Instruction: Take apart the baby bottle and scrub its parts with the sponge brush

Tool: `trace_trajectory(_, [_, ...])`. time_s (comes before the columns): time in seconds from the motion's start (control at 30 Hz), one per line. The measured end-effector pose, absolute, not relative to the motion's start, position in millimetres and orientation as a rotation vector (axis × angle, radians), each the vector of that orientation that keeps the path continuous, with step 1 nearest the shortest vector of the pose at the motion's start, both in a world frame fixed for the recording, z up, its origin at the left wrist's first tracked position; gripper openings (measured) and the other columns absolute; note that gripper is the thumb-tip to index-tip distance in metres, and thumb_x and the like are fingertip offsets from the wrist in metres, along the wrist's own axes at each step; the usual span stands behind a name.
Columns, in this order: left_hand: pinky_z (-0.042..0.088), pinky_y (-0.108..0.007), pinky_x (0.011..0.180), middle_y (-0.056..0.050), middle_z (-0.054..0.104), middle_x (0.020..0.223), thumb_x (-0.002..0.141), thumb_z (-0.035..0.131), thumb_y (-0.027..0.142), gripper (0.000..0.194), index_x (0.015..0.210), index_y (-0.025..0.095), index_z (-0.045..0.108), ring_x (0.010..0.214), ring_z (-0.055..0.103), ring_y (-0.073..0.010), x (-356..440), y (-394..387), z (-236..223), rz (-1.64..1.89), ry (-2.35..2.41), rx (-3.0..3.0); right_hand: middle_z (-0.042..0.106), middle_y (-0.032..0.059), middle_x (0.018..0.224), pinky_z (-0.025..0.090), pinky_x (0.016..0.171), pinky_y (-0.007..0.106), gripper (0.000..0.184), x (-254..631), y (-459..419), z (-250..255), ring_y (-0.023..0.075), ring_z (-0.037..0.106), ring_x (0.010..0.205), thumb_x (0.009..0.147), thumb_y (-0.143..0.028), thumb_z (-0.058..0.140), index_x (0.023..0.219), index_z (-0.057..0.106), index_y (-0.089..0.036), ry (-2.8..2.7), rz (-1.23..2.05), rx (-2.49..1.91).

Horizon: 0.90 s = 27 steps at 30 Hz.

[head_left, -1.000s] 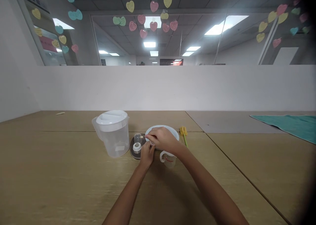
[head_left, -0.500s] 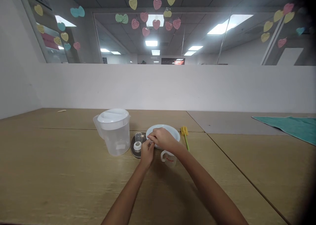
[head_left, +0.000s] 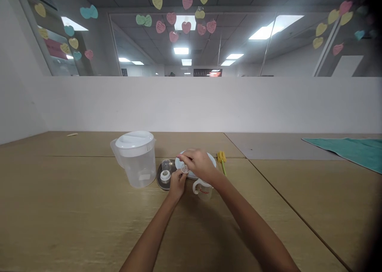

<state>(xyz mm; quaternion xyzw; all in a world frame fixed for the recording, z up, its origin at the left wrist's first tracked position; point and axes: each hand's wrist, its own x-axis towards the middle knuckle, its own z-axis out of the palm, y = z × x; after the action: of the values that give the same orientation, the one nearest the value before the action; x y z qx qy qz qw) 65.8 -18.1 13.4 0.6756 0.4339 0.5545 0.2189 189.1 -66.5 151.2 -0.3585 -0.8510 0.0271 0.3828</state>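
My left hand (head_left: pixel 177 183) pinches a small clear round piece (head_left: pixel 185 168) with its open side up, over the near left edge of a white plate (head_left: pixel 212 160). My right hand (head_left: pixel 198 163) is closed just above it. Something thin seems to reach from its fingers into the clear piece, too small to make out. Left of my hands, a dark metal tray (head_left: pixel 159 183) holds a white bottle collar (head_left: pixel 165 175) and a clear dome-shaped cap (head_left: pixel 166 165). Below my right wrist stands a clear cup with a white handle and red print (head_left: pixel 204 191).
A lidded clear plastic pitcher (head_left: pixel 139 164) stands left of the tray. Right of the plate lies a yellow sponge brush (head_left: pixel 221 157) with a green handle. A teal cloth (head_left: pixel 355 149) lies at the far right. A white wall (head_left: pixel 191 105) bounds the table behind.
My right hand has lifted and shifted slightly right, so the clear round piece in my left fingers now shows. The whole view has shifted a little.
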Motion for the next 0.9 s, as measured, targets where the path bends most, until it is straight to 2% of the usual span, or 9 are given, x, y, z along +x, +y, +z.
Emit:
trace_trajectory(0.2, [0.044, -0.031, 0.077, -0.005, 0.068, 0.079, 0.079, 0.049, 0.034, 0.026, 0.070, 0.018, 0.066, 0.079, 0.057, -0.0190, 67.4, -15.5, 4.5, 1.489, 1.201, 1.958, 0.058, 0.0008, 0.057, 0.036, 0.059, 0.020, 0.041, 197.6, -88.3, 169.2, 0.0080, 0.051, 0.057, 0.090, -0.036, 0.045, 0.059, 0.061, -0.015, -1.896, 0.047, -0.848])
trace_trajectory(0.37, [0.041, -0.035, 0.088, -0.005, 0.069, 0.090, 0.081, 0.049, 0.028, 0.022, 0.079, 0.021, 0.070, 0.092, 0.055, -0.0199, 69.0, -17.5, 0.1, 1.463, 1.221, 2.046, 0.058, 0.0011, 0.058, 0.043, 0.054, 0.022, 0.036, 231.2, -104.0, 187.9, 0.0085, 0.052, 0.051, 0.086, -0.043, 0.050, 0.068, 0.064, -0.016, -1.464, 0.093, -0.737])
trace_trajectory(0.47, [0.041, -0.036, 0.088, -0.006, 0.069, 0.091, 0.082, 0.049, 0.031, 0.024, 0.082, 0.020, 0.070, 0.093, 0.054, -0.0205, 69.4, -19.6, 1.8, 1.466, 1.206, 2.043, 0.057, 0.0006, 0.060, 0.045, 0.048, 0.021, 0.038, 256.6, -82.9, 186.8, 0.0084, 0.052, 0.047, 0.083, -0.049, 0.053, 0.075, 0.065, -0.014, -1.361, 0.299, -0.778])
trace_trajectory(0.57, [0.040, -0.037, 0.089, -0.006, 0.069, 0.091, 0.082, 0.050, 0.032, 0.024, 0.083, 0.020, 0.070, 0.093, 0.054, -0.0211, 69.2, -21.0, 3.7, 1.461, 1.202, 2.033, 0.055, 0.0006, 0.056, 0.045, 0.041, 0.021, 0.043, 272.1, -43.1, 172.4, 0.0088, 0.052, 0.044, 0.077, -0.054, 0.057, 0.072, 0.063, -0.011, -1.392, 0.594, -0.869])
trace_trajectory(0.7, [0.040, -0.037, 0.089, -0.006, 0.069, 0.091, 0.081, 0.051, 0.033, 0.024, 0.083, 0.020, 0.070, 0.093, 0.054, -0.0217, 68.5, -20.2, 2.9, 1.438, 1.210, 2.012, 0.056, 0.0017, 0.057, 0.047, 0.042, 0.019, 0.035, 273.1, 8.2, 138.1, 0.0074, 0.052, 0.043, 0.082, -0.042, 0.054, 0.069, 0.059, -0.009, -1.426, 0.836, -1.120])
trace_trajectory(0.77, [0.040, -0.037, 0.090, -0.007, 0.069, 0.093, 0.081, 0.051, 0.034, 0.024, 0.085, 0.020, 0.071, 0.094, 0.054, -0.0216, 68.1, -19.3, 1.6, 1.446, 1.206, 2.006, 0.060, 0.0030, 0.060, 0.048, 0.045, 0.017, 0.030, 270.4, 25.9, 119.3, 0.0064, 0.054, 0.044, 0.086, -0.033, 0.047, 0.072, 0.059, -0.010, -1.470, 0.814, -1.306])
trace_trajectory(0.9, [0.041, -0.037, 0.090, -0.006, 0.069, 0.096, 0.081, 0.051, 0.035, 0.025, 0.087, 0.021, 0.071, 0.096, 0.055, -0.0209, 67.9, -18.7, 0.5, 1.461, 1.202, 1.991, 0.063, 0.0042, 0.061, 0.043, 0.044, 0.014, 0.018, 269.3, 44.2, 91.2, 0.0065, 0.055, 0.044, 0.081, -0.021, 0.051, 0.072, 0.061, -0.010, -1.529, 0.765, -1.446])
